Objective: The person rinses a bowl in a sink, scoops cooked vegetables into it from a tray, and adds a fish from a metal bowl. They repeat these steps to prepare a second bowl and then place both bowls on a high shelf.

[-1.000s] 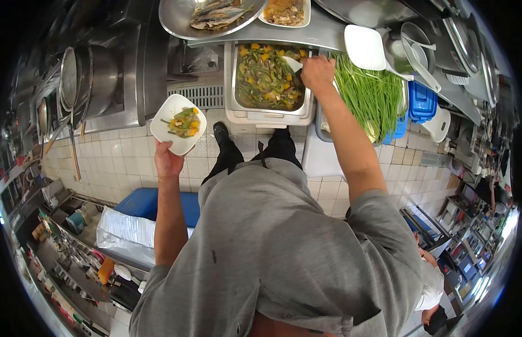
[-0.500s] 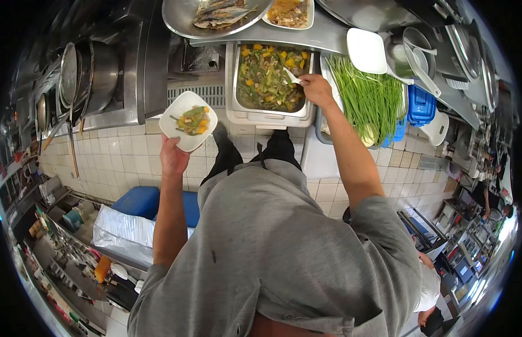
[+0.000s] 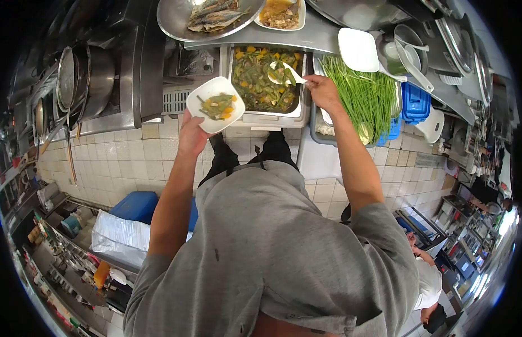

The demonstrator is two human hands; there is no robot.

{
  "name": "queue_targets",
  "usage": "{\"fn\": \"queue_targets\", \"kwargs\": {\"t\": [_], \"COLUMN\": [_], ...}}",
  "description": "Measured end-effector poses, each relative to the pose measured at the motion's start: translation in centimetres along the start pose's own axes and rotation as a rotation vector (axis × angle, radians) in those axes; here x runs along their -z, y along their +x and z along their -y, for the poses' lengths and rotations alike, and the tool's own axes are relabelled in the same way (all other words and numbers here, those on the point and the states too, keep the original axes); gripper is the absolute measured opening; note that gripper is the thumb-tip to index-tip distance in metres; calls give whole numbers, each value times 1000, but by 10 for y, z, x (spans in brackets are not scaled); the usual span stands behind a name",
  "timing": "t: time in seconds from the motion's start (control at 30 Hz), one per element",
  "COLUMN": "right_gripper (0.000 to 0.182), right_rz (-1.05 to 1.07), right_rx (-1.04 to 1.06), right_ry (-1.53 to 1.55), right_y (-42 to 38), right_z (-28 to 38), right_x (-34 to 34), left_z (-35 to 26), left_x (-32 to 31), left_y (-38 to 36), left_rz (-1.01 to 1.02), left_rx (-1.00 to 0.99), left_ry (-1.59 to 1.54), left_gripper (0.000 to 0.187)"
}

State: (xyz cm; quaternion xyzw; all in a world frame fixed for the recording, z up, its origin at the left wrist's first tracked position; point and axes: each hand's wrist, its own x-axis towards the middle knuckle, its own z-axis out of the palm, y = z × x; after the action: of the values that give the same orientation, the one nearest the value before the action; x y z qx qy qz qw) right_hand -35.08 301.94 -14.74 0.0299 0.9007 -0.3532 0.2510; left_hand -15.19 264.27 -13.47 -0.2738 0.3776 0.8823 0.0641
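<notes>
My left hand (image 3: 193, 133) holds a square white bowl (image 3: 189, 106) by its near edge, the thumb over the rim. Vegetable stew with green and orange pieces (image 3: 219, 106) lies in the bowl. In my right hand (image 3: 322, 91) is the handle of a white ladle (image 3: 295, 74). Its scoop, with some green and orange food in it, is above the stew (image 3: 255, 84) in the deep metal tray (image 3: 297, 106). The bowl overlaps the tray's left edge in view.
Long green stalks (image 3: 362, 101) fill a tray on the right, below a white square plate (image 3: 358, 49). A metal bowl of fish (image 3: 171, 19) and a white dish of food (image 3: 281, 14) stand on the shelf. Another person (image 3: 429, 283) is at lower right.
My left hand has moved the bowl right and up, closer to the tray. The ladle has come up out of the stew with food in its scoop.
</notes>
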Motion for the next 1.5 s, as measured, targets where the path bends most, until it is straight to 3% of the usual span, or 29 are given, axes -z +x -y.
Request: {"fn": "queue_targets", "kwargs": {"t": [0.23, 0.3, 0.33, 0.47, 0.67, 0.9, 0.97, 1.0, 1.2, 1.43, 1.5], "right_gripper": [23, 23, 25, 23, 21, 24, 28, 35, 42, 37, 34], "right_rz": [-40, -274, -411, -489, -317, -297, -26, 40, 15, 108, 182], "right_rx": [371, 694, 775, 692, 280, 410, 142, 105, 185, 246, 150], "right_ry": [-129, -698, -658, -605, -767, -756, -645, -602, -466, -350, -122], "right_y": [-53, -73, -77, -89, -30, 50, 55, 61, 48, 87, 80], "right_z": [72, 96, 96, 106, 59, 36, 43, 36, 28, -11, -9], "right_x": [3, -4, -10, 3, 1, -43, -31, -28, -20, -24, -14], "left_z": [36, 41, 43, 50, 43, 20, 14, 11, 0, -10, -12], "left_x": [-39, -51, -53, -42, -10, 17, 23, 27, 40, 34, 28], "left_y": [40, 45, 45, 44, 31, -5, -14, -18, -35, -33, -31], "left_rz": [87, 74, 93, 51, 5, 17, 10, -22, -86, -13, -21], "left_rx": [58, 105, 108, 134, 97, 12, 4, -12, -14, -59, -67], "left_ry": [-80, -102, -105, -92, -133, -178, -167, -169, -144, -118, -110], "left_gripper": [69, 68, 69, 72, 73, 73, 74, 74, 75, 76, 76]}}
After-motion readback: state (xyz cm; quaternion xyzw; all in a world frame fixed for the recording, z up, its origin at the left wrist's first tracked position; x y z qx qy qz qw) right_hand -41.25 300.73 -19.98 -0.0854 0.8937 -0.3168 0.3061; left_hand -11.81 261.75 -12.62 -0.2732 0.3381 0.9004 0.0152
